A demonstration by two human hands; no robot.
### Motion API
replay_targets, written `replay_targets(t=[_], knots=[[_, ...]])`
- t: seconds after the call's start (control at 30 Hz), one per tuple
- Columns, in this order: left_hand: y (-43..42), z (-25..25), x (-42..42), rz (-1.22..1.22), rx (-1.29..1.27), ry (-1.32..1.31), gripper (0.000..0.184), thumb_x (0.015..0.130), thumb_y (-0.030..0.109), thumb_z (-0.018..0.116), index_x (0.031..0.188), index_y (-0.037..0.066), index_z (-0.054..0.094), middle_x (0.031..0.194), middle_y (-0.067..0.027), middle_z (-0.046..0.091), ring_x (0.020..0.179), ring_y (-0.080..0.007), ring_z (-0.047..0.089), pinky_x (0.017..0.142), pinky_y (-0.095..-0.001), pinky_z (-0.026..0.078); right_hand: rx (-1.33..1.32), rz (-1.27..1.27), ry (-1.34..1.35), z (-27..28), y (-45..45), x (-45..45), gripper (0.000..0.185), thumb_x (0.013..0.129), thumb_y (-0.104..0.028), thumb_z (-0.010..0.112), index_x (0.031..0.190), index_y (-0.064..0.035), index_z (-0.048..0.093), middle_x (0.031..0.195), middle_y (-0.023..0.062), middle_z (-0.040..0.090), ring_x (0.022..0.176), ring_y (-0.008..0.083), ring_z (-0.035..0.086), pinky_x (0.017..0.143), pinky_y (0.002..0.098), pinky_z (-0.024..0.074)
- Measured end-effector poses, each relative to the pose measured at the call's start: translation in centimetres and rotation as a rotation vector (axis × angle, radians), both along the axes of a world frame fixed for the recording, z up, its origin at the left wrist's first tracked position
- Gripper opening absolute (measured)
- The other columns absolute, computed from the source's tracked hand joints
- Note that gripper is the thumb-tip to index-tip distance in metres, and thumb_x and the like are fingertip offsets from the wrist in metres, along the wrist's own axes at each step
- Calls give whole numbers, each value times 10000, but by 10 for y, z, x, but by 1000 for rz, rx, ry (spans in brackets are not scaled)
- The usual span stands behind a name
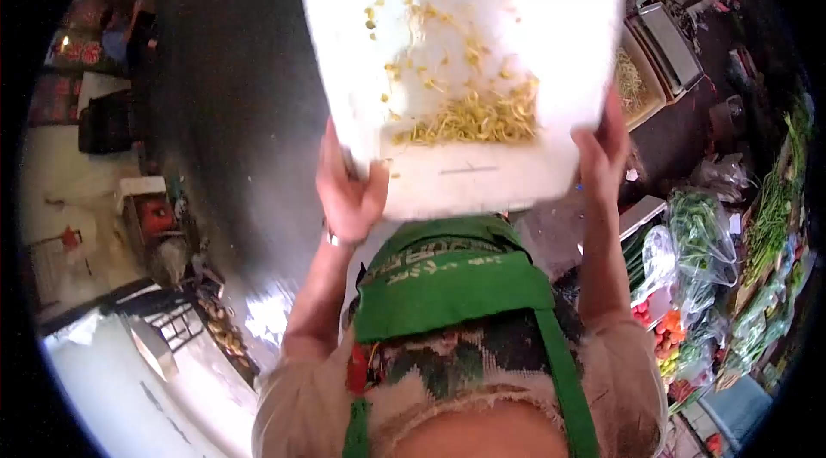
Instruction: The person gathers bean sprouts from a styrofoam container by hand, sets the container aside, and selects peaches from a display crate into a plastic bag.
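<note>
A white foam box point(465, 178) is held up in front of my green apron, tilted so that its inside faces me. Bean sprouts point(477, 118) lie heaped against its near wall, and loose ones are scattered over the bottom. My left hand point(348, 187) grips the box's left near corner, thumb over the rim. On the opposite side, my right hand point(602, 148) clasps the right wall near its corner. Most fingers of both hands are hidden behind the box. The box's far end runs out of view at the top.
To the right stands another box point(654, 101) with pale sprouts in it. Bagged greens point(701, 239), tomatoes point(668, 338) and long green stalks point(774, 217) lie at the lower right. A dark floor point(232, 114) stretches on the left, with a black crate point(105, 122) beyond it.
</note>
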State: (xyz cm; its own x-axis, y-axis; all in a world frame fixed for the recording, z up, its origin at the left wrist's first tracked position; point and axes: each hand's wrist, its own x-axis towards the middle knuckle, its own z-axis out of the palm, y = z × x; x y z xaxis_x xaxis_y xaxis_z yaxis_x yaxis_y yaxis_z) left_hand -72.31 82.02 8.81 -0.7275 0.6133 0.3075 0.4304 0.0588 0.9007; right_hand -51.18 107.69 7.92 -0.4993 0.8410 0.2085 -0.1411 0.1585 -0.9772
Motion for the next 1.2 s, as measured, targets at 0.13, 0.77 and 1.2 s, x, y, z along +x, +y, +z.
replay_targets(t=[0.13, 0.77, 1.2], knots=[[23, -1, 16, 97, -21, 175, 713, 729, -44, 553, 1416, -89, 368, 889, -61, 553, 638, -92, 410, 552, -219, 377, -15, 114, 78, 6, 34, -8, 774, 728, 102, 470, 1485, 1, 347, 1476, 122, 451, 1357, 207, 422, 1118, 333, 315], [66, 55, 131, 307, -101, 63, 691, 792, -40, 566, 1435, -84, 316, 1288, -199, 529, 1150, -239, 548, 968, -356, 457, -164, 280, 91, 38, 108, 31, 788, 731, 132, 449, 1497, 29, 294, 1497, 145, 411, 1329, 225, 446, 1100, 340, 350], [87, 2, 99, 349, -159, 93, 859, 766, 59, 707, 1487, -13, 246, 1313, -189, 498, 1152, -244, 538, 967, -348, 457, -185, 423, 42, -27, 141, -8, 745, 755, 113, 495, 1480, -10, 373, 1441, 84, 483, 1267, 155, 481, 1008, 263, 382]])
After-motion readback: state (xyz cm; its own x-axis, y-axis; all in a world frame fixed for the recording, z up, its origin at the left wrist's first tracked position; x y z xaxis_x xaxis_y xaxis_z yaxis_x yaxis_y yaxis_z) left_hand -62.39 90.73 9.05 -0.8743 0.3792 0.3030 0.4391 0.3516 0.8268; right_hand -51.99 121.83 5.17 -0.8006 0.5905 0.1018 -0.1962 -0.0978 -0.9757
